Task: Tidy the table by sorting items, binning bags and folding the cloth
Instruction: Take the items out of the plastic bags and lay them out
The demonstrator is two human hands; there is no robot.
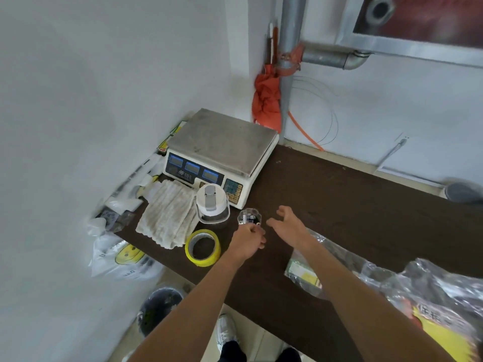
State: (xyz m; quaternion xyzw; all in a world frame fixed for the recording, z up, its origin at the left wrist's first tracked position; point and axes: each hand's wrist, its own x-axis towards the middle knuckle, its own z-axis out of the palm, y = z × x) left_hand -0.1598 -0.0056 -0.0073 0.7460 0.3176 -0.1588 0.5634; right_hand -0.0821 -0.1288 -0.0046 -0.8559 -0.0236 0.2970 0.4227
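left hand [249, 237] pinching clear plastic box [249, 217] | right hand [288, 222] spread, empty

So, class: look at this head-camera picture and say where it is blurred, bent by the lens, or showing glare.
Head view: the plastic bags at lower right are smeared and glary; the white bag at left is blurred; the wide lens bends the table edges; the scale is fairly sharp, in soft, even light.
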